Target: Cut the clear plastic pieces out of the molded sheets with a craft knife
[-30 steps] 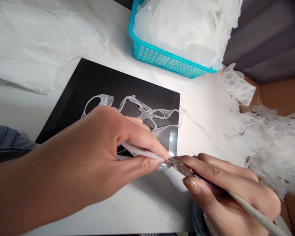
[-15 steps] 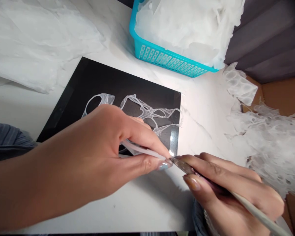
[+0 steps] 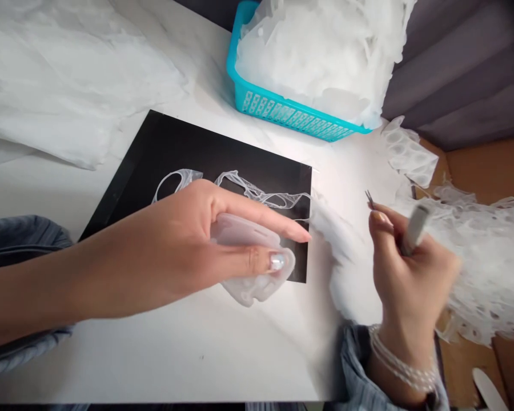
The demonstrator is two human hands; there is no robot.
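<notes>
My left hand (image 3: 188, 240) pinches a flat translucent silicone piece (image 3: 251, 268) between thumb and fingers, held just above the near right corner of a black mat (image 3: 188, 151). A stringy web of translucent trimmings (image 3: 265, 197) lies on the mat behind that hand. My right hand (image 3: 406, 274) is raised to the right, over the white table, closed around a thin tool with a white handle (image 3: 415, 228); its small metal tip (image 3: 369, 197) points up and away from the silicone piece.
A turquoise basket (image 3: 282, 111) heaped with white pieces stands at the back. White sheeting (image 3: 68, 74) covers the back left. Perforated white scrap (image 3: 484, 268) piles up over a brown cardboard box (image 3: 488, 165) on the right. The white table (image 3: 197, 348) extends toward me.
My right hand lifted the tool away from the silicone piece and swung it up to the right. My left hand turned the piece flat side up and rose slightly.
</notes>
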